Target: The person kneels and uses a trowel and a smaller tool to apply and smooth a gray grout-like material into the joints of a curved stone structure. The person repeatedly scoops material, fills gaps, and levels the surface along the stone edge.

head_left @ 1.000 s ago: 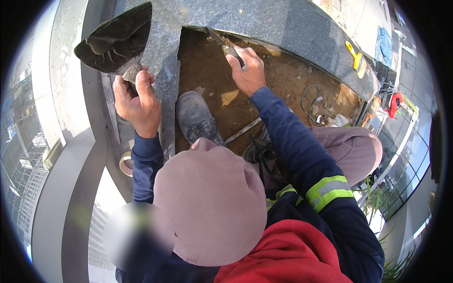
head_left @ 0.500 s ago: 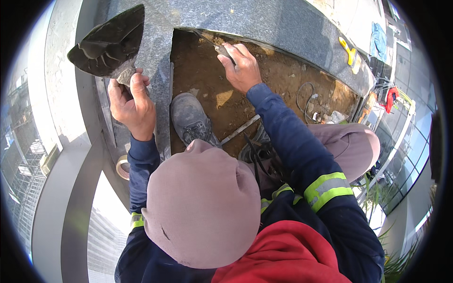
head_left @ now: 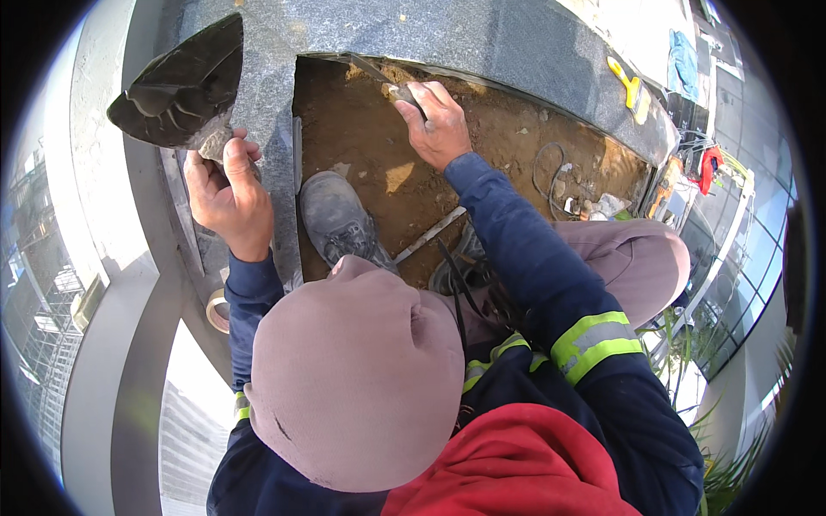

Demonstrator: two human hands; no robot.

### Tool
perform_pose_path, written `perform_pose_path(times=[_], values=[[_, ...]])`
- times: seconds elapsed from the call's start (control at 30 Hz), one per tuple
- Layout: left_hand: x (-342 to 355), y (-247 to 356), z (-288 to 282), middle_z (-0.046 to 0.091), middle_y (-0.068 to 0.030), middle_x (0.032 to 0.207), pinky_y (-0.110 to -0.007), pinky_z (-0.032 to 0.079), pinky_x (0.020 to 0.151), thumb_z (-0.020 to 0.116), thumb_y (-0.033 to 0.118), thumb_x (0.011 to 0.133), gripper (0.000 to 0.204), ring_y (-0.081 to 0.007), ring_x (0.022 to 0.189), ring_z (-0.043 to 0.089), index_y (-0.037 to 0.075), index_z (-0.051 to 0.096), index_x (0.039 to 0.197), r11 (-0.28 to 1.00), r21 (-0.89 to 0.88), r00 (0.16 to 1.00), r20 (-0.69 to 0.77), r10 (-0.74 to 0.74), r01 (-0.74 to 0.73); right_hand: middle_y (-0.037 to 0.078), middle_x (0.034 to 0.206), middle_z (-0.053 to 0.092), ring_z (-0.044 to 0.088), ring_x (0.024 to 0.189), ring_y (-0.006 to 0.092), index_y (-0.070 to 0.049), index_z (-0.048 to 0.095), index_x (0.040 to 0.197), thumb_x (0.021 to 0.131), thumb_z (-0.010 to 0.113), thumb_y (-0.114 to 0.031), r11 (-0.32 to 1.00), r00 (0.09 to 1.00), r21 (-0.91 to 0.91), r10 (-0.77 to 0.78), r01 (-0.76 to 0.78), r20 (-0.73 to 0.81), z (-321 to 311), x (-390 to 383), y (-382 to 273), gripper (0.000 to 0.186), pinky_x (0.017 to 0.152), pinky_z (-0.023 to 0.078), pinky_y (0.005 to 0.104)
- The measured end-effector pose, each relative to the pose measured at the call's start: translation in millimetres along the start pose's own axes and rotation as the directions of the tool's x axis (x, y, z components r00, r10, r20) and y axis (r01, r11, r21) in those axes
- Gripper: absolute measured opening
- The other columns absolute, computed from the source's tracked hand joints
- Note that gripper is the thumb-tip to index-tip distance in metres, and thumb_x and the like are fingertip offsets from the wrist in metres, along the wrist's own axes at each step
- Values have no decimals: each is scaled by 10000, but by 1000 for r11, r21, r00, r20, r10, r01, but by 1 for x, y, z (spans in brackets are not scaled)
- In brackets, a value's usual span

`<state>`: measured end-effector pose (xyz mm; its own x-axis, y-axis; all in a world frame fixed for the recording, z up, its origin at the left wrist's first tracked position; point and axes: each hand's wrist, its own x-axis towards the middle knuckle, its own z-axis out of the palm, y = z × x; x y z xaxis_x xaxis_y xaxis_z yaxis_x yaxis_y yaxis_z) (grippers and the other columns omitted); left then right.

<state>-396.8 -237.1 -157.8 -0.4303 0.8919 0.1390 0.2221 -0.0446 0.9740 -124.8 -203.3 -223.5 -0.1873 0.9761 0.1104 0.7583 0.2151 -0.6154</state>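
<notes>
My left hand is closed around the cement-crusted lower end of a dark, shallow, curved piece like a scoop; its exact kind is unclear. This piece is held up over the grey stone ledge at the left. In my right hand is a narrow flat-bladed scraper. Its thin blade points up and left along the underside of the grey stone slab, at the far edge of the soil opening. Fingers partly hide the scraper's handle.
My left shoe stands in the soil, near a pale strip. A yellow-handled brush lies on the slab at right. Looped wire and rubble sit in the opening's right end. A tape roll is by my left sleeve.
The whole view has shifted slightly, so most things appear a little further left. The dark piece and scraper stay in my hands, and the scraper's blade remains by the slab edge.
</notes>
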Motion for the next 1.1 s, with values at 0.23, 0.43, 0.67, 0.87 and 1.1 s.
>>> perform_pose_path(times=[0.23,0.43,0.67,0.87,1.1], values=[[4,6,4,701,-129,986,-257,558,680,601,8,1008,118,-124,765,651,-60,599,1105,999,-30,999,-11,38,-38,207,1040,667,662,940,395,63,668,1156,968,661,-226,986,986,-16,169,-168,8,3,-18,21,344,842,535,434],[-3,-1,2,701,-133,999,-260,560,688,597,6,1009,126,-128,782,655,-61,594,1115,999,-30,1000,-11,-12,12,206,1044,668,662,957,391,54,667,1163,967,671,-219,990,992,57,126,-127,23,-3,-17,9,336,847,531,416],[2,5,5,700,-129,998,-262,557,685,601,16,1011,133,-132,781,655,-58,592,1121,1000,-9,1000,30,6,-5,216,1131,671,656,1019,404,54,649,1217,976,654,-247,973,973,-29,229,-229,8,-4,-13,30,386,901,522,420],[0,0,1,700,-121,996,-259,555,687,600,20,1013,132,-127,780,653,-56,595,1121,999,-49,1000,-3,-9,9,212,1111,662,646,1008,406,48,654,1218,973,640,-223,979,979,-8,202,-201,31,-14,-25,36,365,884,519,438],[-3,1,5,701,-111,986,-253,549,683,606,28,1013,128,-121,780,651,-53,605,1112,999,-33,1000,24,-15,16,233,1089,668,646,1002,414,59,655,1216,961,651,-184,960,962,-60,272,-274,-30,-8,-12,37,352,899,517,441]])
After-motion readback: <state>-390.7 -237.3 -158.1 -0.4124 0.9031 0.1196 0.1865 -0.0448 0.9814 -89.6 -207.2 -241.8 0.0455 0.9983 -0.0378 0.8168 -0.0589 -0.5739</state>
